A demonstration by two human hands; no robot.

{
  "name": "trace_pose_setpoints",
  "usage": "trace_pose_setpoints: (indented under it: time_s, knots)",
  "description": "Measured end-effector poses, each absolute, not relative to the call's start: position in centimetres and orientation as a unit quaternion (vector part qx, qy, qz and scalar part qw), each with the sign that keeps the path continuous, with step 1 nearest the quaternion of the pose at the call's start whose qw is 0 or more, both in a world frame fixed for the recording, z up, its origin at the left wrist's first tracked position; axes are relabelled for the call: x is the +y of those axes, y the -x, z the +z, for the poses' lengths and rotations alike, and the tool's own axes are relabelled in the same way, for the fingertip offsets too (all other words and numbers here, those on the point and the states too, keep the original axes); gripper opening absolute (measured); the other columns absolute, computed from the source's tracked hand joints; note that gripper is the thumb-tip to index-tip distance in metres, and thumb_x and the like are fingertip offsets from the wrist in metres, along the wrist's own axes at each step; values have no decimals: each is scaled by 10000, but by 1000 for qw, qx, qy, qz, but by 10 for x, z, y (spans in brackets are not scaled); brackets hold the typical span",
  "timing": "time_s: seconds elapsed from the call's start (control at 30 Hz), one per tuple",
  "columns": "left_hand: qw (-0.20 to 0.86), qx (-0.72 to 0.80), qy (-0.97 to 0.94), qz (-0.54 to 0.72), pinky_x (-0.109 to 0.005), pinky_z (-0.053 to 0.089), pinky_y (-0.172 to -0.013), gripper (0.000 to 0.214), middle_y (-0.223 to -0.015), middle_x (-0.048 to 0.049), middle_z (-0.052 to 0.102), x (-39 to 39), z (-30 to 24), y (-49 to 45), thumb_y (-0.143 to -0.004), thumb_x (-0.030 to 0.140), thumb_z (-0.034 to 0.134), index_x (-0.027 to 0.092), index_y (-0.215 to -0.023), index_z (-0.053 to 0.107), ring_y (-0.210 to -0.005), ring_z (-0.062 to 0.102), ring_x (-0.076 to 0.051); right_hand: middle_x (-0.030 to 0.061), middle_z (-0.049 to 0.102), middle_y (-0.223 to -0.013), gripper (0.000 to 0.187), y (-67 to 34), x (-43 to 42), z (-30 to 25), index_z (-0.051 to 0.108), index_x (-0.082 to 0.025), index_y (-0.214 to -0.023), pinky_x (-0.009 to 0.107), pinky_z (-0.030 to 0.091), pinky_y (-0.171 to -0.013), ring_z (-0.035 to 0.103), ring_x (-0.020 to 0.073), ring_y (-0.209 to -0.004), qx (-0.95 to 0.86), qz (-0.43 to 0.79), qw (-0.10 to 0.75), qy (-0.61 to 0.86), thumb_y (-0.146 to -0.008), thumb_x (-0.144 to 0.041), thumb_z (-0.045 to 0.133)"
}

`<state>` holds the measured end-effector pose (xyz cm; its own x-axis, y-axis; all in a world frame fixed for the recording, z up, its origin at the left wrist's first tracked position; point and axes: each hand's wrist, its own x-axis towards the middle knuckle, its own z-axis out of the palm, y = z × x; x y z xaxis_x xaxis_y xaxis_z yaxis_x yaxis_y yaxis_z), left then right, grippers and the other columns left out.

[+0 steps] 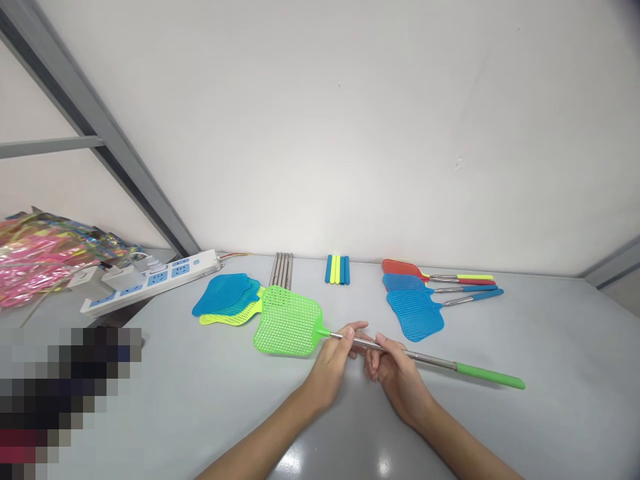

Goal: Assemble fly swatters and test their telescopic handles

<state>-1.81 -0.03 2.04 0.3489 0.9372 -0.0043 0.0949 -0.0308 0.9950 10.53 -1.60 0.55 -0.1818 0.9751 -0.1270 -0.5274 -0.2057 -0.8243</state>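
Observation:
A green fly swatter (293, 325) is held across in front of me, its mesh head to the left and its green handle grip at the right end. My left hand (336, 353) is closed on the metal rod just below the head. Farther along the same rod, my right hand (397, 377) grips it with thumb on top and fingers curled beneath. The rod is extended. To the left, blue and yellow swatter heads (225, 297) lie overlapped, partly behind the green mesh. Several metal rods (282, 269) stand side by side behind it.
Blue and yellow grip sleeves (337, 270) lie at the back middle. Red and blue fly swatters (415, 313) with short rods rest at the right. A power strip (160, 280) with plugged-in adapters sits left, near pink plastic-wrapped items (45, 260). A blurred patch covers the lower left.

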Motion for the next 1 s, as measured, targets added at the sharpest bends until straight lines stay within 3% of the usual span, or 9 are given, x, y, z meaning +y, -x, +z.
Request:
trace_pose_setpoints:
  time_s: [0.17, 0.3, 0.43, 0.53, 0.63, 0.8, 1.0]
  knots:
    - [450, 471, -661, 373, -292, 349, -746, 308, -865, -45, 586, -7, 27, 15, -791, 376, 346, 178, -905, 553, -810, 495, -182, 5, 431, -467, 358, -109, -13, 4, 506, -145, -454, 256, 297, -505, 386, 108, -472, -324, 683, 549, 357, -752, -333, 442]
    - [368, 486, -716, 339, -265, 367, -631, 287, -662, -10, 546, -15, 36, 15, -817, 316, 293, 200, -704, 530, -642, 487, -148, 7, 448, -500, 318, -112, -10, 4, 509, -143, -472, 254, 302, -512, 381, 102, -476, -325, 667, 562, 365, -735, -318, 470]
    - [252, 456, -749, 409, -267, 371, -722, 167, -834, -34, 543, -20, 37, 20, -796, 204, 354, 202, -902, 483, -804, 490, -156, 6, 442, -506, 299, -113, -10, 4, 515, -143, -487, 257, 296, -511, 379, 102, -476, -337, 665, 562, 357, -737, -298, 464]
    - [141, 417, -773, 456, -305, 341, -818, 314, -981, -59, 498, -20, 37, 25, -757, 151, 411, 217, -1063, 391, -948, 440, -179, 7, 429, -492, 315, -112, -10, 3, 508, -144, -478, 260, 295, -514, 387, 110, -488, -350, 664, 560, 352, -751, -282, 436]
    - [81, 456, -777, 426, -338, 304, -863, 419, -1092, -83, 427, -13, 41, 29, -745, 174, 437, 211, -1147, 325, -1042, 374, -198, 9, 423, -479, 323, -116, -7, 1, 510, -144, -466, 261, 289, -508, 386, 114, -486, -377, 647, 554, 365, -754, -266, 426]
    - [36, 504, -804, 314, -391, 215, -903, 316, -1141, -78, 414, 0, 44, 34, -766, 205, 407, 219, -1080, 430, -1070, 354, -207, 21, 432, -446, 356, -130, 3, 1, 508, -150, -409, 266, 289, -531, 401, 129, -501, -436, 556, 564, 427, -743, -241, 427]
    - [-67, 554, -765, 323, -441, 159, -922, 389, -1250, -111, 306, 4, 46, 38, -749, 256, 449, 219, -1134, 413, -1150, 259, -253, 16, 405, -417, 449, -139, 6, 2, 475, -166, -365, 270, 272, -529, 382, 124, -479, -448, 527, 585, 424, -781, -293, 363]
